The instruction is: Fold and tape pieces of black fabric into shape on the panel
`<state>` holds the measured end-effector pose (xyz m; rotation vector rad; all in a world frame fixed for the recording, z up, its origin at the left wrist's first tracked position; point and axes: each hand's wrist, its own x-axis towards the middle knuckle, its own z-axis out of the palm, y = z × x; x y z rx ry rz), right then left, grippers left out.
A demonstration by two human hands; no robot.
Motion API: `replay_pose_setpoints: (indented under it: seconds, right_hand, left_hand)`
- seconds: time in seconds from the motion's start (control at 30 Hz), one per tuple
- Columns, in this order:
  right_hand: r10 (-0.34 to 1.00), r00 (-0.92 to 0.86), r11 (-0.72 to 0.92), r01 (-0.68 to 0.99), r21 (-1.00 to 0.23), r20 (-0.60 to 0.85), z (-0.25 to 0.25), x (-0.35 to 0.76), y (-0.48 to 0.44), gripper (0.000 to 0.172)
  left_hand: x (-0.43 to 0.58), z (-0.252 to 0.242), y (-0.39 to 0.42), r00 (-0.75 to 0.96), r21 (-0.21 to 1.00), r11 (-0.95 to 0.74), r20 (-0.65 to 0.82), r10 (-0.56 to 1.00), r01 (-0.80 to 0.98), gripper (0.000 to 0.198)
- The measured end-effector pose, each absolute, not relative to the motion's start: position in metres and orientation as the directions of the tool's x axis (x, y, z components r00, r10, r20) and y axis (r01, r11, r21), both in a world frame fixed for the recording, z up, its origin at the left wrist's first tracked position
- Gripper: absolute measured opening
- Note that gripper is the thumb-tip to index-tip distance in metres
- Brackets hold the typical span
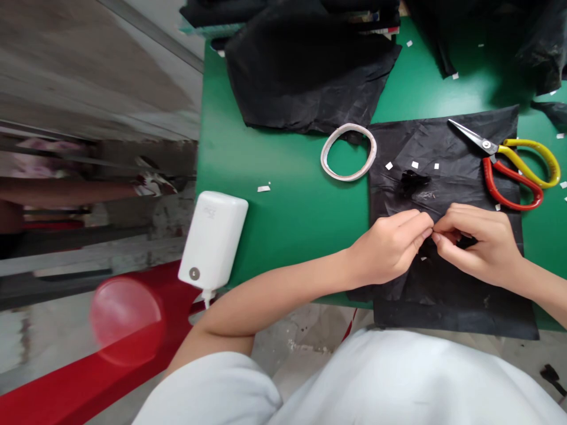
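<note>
My left hand [398, 245] and my right hand [481, 242] meet fingertip to fingertip over a black sheet [456, 307] on the table. Both are closed in a pinch; whatever sits between the fingertips is too small or too dark to name. Just beyond them lies a small black bunched piece [413, 183], with several tiny white paper bits [415, 164] around it. Scissors [489, 146] with one yellow and one red handle rest with blades apart at the sheet's right side. A roll of tape [326, 156] lies by the sheet's left edge.
A white power bank [215, 239] with a cable stands out at the left edge of the green table [283, 230]. Black fabric [310, 77] covers the far side. A red stool or bench [53, 378] is at lower left. Another person's leg [75, 192] shows at far left.
</note>
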<state>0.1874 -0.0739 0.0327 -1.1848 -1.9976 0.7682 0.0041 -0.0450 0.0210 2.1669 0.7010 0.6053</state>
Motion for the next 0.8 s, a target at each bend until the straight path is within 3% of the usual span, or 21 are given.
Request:
replay_pose_setpoints:
  seconds: [0.8]
  right_hand:
    - [0.904,-0.357,0.393,0.475,-0.787,0.235,0.0339,0.1887,-0.0739,0.017]
  left_hand:
    - [0.0051,0.0203,-0.046,0.737,0.788,-0.565,0.229,0.636,0.243,0.015]
